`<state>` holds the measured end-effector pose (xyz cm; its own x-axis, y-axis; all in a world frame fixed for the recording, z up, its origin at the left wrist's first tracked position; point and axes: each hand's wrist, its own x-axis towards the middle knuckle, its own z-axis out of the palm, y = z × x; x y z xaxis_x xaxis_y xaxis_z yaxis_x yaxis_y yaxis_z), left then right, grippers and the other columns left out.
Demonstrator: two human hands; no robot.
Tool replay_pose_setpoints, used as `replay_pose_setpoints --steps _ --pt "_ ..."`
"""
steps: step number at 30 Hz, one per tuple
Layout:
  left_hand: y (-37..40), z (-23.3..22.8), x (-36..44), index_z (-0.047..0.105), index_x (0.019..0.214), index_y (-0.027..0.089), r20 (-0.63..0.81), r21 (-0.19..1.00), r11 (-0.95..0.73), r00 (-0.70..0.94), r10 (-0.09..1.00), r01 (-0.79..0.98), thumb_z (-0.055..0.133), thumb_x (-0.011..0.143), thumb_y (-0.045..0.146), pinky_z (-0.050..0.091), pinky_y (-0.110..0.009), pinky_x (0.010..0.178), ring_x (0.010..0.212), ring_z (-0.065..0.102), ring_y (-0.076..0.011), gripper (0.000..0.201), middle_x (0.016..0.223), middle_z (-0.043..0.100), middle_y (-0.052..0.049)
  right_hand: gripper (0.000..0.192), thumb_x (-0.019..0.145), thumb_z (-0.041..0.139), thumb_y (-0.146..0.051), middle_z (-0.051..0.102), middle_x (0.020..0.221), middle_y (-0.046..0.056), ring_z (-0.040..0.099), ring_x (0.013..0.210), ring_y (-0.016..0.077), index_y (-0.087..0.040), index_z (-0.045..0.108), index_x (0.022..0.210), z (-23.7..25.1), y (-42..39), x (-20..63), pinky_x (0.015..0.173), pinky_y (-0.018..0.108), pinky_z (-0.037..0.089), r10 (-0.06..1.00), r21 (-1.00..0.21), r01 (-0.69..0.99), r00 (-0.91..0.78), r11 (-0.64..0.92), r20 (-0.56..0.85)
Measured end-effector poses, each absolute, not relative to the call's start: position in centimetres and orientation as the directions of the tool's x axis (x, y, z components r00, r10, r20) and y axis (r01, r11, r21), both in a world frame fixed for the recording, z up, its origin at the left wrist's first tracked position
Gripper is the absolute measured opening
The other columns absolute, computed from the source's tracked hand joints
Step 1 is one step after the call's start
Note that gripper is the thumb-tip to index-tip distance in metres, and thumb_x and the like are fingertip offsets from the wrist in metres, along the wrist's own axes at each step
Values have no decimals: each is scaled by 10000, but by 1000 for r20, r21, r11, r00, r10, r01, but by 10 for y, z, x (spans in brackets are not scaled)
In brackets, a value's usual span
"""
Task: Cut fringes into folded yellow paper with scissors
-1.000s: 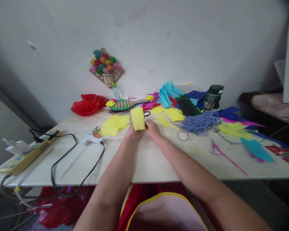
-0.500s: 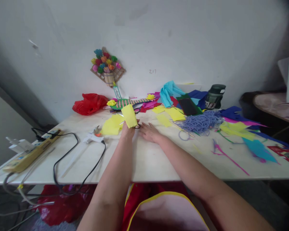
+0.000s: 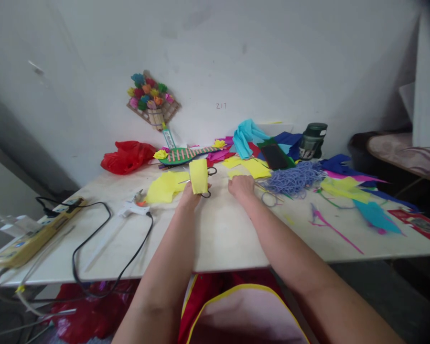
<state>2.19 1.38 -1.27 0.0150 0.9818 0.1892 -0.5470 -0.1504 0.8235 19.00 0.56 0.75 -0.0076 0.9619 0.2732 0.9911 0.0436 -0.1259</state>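
Upright in my left hand (image 3: 190,195) is a folded strip of yellow crepe paper (image 3: 199,177), with my fingers closed around its lower end. Scissors (image 3: 212,171) with dark handles show behind the strip; whether this hand grips them too is hidden. My right hand (image 3: 241,185) rests on the table with fingers curled, over the near edge of a small yellow paper piece (image 3: 235,173). What its fingertips hold, if anything, is out of sight. A larger yellow crepe sheet (image 3: 162,187) lies left of my left hand.
A glue gun (image 3: 134,209) and power strip (image 3: 39,234) with cables lie left. Purple yarn (image 3: 295,180), a phone (image 3: 276,156) and a dark green bottle (image 3: 312,141) are right. A red plastic bag (image 3: 127,156) and a woven green piece (image 3: 188,155) sit near the wall.
My right hand has moved right, away from my left hand, and its fingers have curled from flat. The yellow strip in my left hand has turned more upright. The view has shifted slightly.
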Motion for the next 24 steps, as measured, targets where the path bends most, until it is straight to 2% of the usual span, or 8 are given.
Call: replay_pose_setpoints --steps 3,5,7,9,13,18,21,24 --pt "10 -13 26 635 780 115 184 847 -113 87 979 -519 694 554 162 497 -308 634 554 580 -146 239 607 613 -39 490 831 348 -402 445 1286 175 348 1210 292 -102 528 1175 -4 12 191 999 446 161 936 -84 984 -121 157 330" --pt "8 -12 28 637 800 110 161 859 -85 109 981 -505 692 565 152 499 -296 622 545 578 -141 245 617 620 -45 562 835 306 -470 278 1411 104 185 1298 279 -168 389 1301 -14 19 188 1026 486 64 945 -78 966 -222 247 239" --pt "7 -12 30 638 818 112 123 870 -49 119 985 -491 690 571 141 498 -281 606 526 574 -133 254 622 626 -46 547 855 220 -489 248 1430 44 108 1324 244 -231 358 1317 -20 25 186 1030 505 6 927 -73 929 -353 364 130" --pt "7 -12 31 640 831 111 93 876 -22 124 988 -482 690 574 143 496 -273 591 506 571 -131 265 616 629 -49 568 857 172 -508 265 1423 41 89 1327 239 -234 343 1324 -22 28 184 1024 523 -21 926 -76 925 -365 373 101" --pt "5 -10 33 646 812 106 74 892 -16 111 991 -452 688 573 162 489 -266 556 479 563 -129 250 625 639 -57 642 835 206 -542 287 1405 113 189 1289 304 -150 352 1322 -18 26 186 997 576 16 985 -91 984 -148 156 89" --pt "4 -10 32 657 798 113 120 921 -61 130 984 -385 693 564 213 479 -247 526 490 561 -130 256 641 645 -58 617 827 289 -499 351 1338 228 341 1184 372 -70 481 1227 -7 17 200 912 595 202 988 -109 982 155 -152 19" --pt "6 -12 32 660 810 101 105 923 -47 133 986 -381 690 558 214 461 -240 493 481 564 -140 277 613 630 -56 598 830 287 -489 357 1329 236 339 1187 377 -74 521 1191 -5 19 213 881 573 253 973 -150 963 231 -225 21" --pt "6 -11 32 663 815 90 77 926 -27 119 990 -377 683 560 208 436 -237 462 468 564 -148 282 601 628 -70 589 832 289 -474 361 1329 231 308 1211 382 -71 515 1197 -6 25 226 890 569 239 946 -180 933 323 -312 33"
